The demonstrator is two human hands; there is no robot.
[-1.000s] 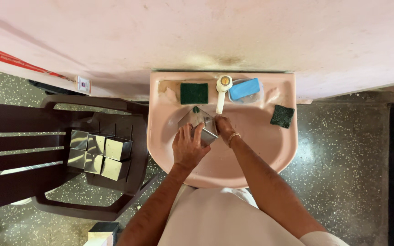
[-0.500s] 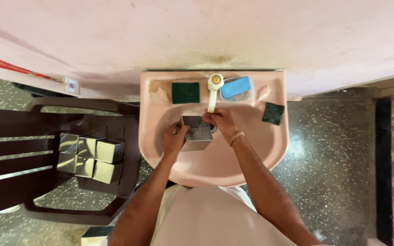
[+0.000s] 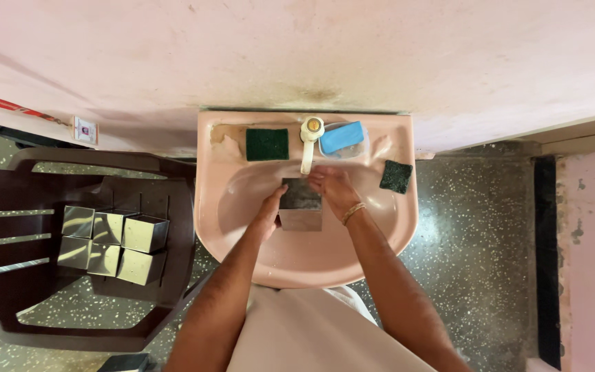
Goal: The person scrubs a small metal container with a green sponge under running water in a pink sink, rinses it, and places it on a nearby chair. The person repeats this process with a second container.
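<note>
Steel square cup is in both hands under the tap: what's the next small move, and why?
Probably tilt the steel cup so its open mouth faces the tap spout. Left hand and right hand hold it right below, over the pink basin.

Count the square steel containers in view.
7: one held in the pink basin by both hands, six on the brown chair. Another may sit at the bottom edge.

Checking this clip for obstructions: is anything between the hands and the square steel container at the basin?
Nothing visible. The left hand and right hand grip the steel container directly, under the tap, over the pink basin. Both scrub pads sit on the rim, apart.
</note>
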